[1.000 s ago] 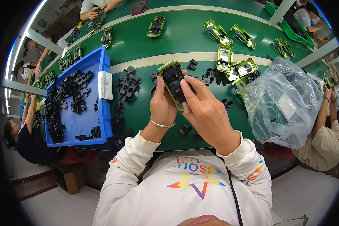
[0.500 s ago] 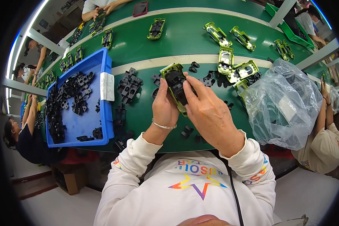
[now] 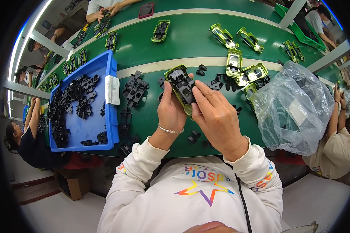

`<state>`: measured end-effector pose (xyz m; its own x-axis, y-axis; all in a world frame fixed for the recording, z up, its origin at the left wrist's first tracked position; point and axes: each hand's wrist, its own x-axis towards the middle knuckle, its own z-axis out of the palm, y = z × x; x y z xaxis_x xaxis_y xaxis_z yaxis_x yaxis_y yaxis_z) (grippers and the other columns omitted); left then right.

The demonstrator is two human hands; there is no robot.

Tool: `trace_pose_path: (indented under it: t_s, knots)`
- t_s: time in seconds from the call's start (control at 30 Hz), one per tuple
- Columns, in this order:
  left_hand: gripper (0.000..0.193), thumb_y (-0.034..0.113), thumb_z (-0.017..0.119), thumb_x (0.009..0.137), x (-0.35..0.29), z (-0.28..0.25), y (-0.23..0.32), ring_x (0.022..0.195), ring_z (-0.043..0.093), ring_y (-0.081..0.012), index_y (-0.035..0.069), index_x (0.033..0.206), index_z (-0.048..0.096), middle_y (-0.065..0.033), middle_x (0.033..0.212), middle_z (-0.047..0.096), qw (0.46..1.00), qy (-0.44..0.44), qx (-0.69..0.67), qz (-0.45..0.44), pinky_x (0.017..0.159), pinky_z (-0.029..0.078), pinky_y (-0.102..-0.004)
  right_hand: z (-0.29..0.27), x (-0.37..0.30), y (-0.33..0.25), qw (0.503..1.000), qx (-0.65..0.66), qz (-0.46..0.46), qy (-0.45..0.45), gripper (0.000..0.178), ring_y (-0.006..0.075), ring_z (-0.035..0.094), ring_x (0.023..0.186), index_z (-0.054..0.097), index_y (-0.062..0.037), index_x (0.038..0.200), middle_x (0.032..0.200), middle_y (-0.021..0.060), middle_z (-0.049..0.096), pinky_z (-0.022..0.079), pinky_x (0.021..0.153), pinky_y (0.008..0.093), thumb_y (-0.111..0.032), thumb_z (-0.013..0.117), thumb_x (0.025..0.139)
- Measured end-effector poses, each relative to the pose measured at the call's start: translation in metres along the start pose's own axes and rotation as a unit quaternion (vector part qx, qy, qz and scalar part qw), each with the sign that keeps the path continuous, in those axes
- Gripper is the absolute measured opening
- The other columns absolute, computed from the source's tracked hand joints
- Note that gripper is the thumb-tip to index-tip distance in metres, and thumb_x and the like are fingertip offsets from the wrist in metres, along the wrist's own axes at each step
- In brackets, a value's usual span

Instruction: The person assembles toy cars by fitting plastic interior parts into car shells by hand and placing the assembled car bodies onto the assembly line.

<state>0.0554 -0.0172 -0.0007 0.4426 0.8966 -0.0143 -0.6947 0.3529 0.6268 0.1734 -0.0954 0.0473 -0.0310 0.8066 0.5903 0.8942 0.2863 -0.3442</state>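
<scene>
In front of my chest, my left hand point(image 3: 170, 110) grips a lime-green toy car body point(image 3: 177, 97), its hollow side facing up. A black interior part point(image 3: 182, 82) with seat shapes sits inside that shell. My right hand point(image 3: 218, 116) has its thumb and fingertips closed on the right edge of the car body and the black part. Loose black seat pieces point(image 3: 134, 89) are piled on the table left of my hands. Small black pieces point(image 3: 194, 135) lie just below them.
At left stands a blue bin point(image 3: 113, 112) of black parts. Several green car shells point(image 3: 234, 64) lie to the right, beside a clear plastic bag point(image 3: 295, 112). Beyond a pale strip, a green belt point(image 3: 190, 37) carries more car bodies point(image 3: 160, 31). Co-workers sit around.
The car body has tilted in my hands, so more of the black interior shows. My right fingers have shifted slightly down along its right edge.
</scene>
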Motion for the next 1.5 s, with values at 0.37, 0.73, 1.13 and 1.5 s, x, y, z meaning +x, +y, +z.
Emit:
trace_pose_path:
  t_s: [0.37,0.73,1.13,1.5]
  knots:
    - [0.048,0.035,0.028,0.109,-0.003,-0.005,-0.008,0.121,0.057,-0.0285,0.002,0.142,0.040,-0.0163,0.139,0.053,0.999,-0.028,0.037,0.003,0.107,0.044,-0.0422,0.002,0.004,-0.006,0.993,-0.100,-0.020,-0.066,0.037,0.0242,0.062,0.089,0.064,0.0064,0.110,0.120,0.0130,0.061,0.053,0.075,0.0340,-0.003,0.068,0.074]
    - [0.047,0.007,0.049,0.092,0.005,-0.009,-0.004,0.110,0.064,-0.0271,0.000,0.137,0.039,-0.0187,0.131,0.057,0.997,-0.015,0.073,-0.028,0.096,0.054,-0.0397,-0.016,0.009,0.027,0.996,0.007,-0.053,-0.071,0.031,0.0230,0.063,0.092,0.067,0.0004,0.111,0.112,0.0106,0.067,0.050,0.074,0.0325,0.002,0.063,0.080]
    - [0.043,0.013,0.045,0.098,0.042,-0.033,0.021,0.116,0.062,-0.0405,-0.003,0.138,0.042,-0.0223,0.134,0.056,0.988,0.042,0.139,-0.044,0.085,0.060,-0.0440,0.011,-0.011,0.092,0.992,-0.054,0.029,-0.107,0.022,0.0279,0.064,0.094,0.067,-0.0054,0.104,0.110,0.0073,0.064,0.051,0.080,0.0391,-0.002,0.064,0.083]
    - [0.042,0.012,0.046,0.097,0.029,-0.043,0.034,0.112,0.064,-0.0390,-0.002,0.136,0.042,-0.0225,0.131,0.057,0.989,0.043,0.134,-0.033,0.083,0.062,-0.0432,0.020,0.011,0.096,0.991,-0.058,0.057,-0.110,0.030,0.0346,0.065,0.093,0.069,-0.0040,0.106,0.111,0.0120,0.064,0.053,0.081,0.0437,0.006,0.058,0.080]
